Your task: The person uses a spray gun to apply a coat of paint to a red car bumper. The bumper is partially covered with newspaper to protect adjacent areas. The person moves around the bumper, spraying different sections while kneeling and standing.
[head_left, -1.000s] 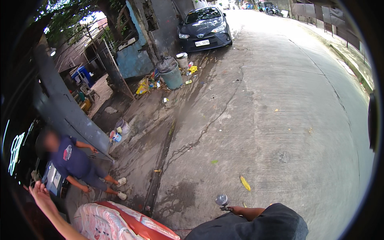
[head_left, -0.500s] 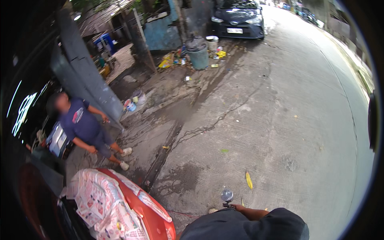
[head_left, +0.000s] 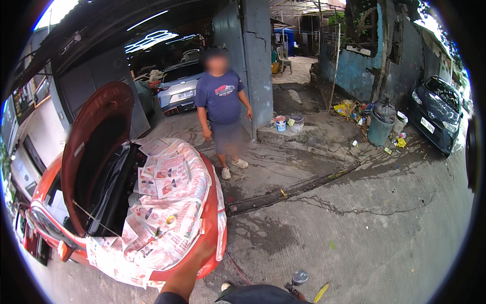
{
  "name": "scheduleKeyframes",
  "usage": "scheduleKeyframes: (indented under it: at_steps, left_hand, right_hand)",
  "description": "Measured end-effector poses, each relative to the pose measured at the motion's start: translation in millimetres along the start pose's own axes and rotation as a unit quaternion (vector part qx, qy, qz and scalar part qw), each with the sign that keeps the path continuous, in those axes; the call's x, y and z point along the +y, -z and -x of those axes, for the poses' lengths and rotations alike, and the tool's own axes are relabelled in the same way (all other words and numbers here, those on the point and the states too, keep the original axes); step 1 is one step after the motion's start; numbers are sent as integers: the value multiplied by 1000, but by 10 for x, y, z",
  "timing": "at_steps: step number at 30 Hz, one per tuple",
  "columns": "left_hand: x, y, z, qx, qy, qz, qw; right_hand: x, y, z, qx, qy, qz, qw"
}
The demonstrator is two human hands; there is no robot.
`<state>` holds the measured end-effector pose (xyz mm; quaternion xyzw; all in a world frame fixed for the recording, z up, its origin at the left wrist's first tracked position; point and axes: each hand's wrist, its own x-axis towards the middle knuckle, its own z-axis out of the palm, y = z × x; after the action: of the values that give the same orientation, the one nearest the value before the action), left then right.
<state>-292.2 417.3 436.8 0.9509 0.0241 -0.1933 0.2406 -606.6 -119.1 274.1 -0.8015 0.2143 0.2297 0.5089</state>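
Observation:
My right hand (head_left: pixel 299 297), mostly hidden at the lower edge, grips a spray gun (head_left: pixel 299 277) with a rounded, greyish cup. My left forearm reaches up from the lower edge. At its end my left hand (head_left: pixel 205 252) is blurred against the front of a red car (head_left: pixel 208 230); its fingers do not show clearly, nor whether they touch the paint. The car's hood (head_left: pixel 104 147) stands raised on a thin prop rod. Printed paper sheets (head_left: pixel 162 213) cover the front of the car and its edge.
A person (head_left: pixel 223 101) in a dark blue shirt stands beyond the car. Behind them a silver car (head_left: pixel 177 91) is in the garage. Paint buckets (head_left: pixel 281 123), a green trash bin (head_left: pixel 380 126) and a dark parked car (head_left: pixel 436 111) line the right. A thin red hose (head_left: pixel 238 268) lies on the concrete.
My view has swung left, bringing the red car and its raised hood more fully into sight. My left arm has come into view toward the car. The spray gun stays in my right hand.

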Motion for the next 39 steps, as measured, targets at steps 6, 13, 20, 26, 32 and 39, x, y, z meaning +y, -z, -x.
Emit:
scheduleKeyframes:
  at_steps: [6,13,20,26,32,39]
  left_hand:
    - [2445,3308,-666,331,-172,-46,927]
    - [4037,5495,13,350,-115,-272,889]
    - [4419,5653,321,203,-53,-283,936]
    - [4254,5717,363,393,-102,-354,843]
    - [4253,4605,798,198,-239,-88,947]
    - [2880,1423,681,-187,-274,43,943]
  right_hand:
    - [186,277,98,23,16,49,998]
    - [6,175,148,23,-21,25,999]
    - [221,82,356,40,-71,-4,997]
    - [690,-205,563,59,-103,-44,992]
    - [399,-237,678,130,25,23,991]
    - [-949,40,212,166,148,6,975]
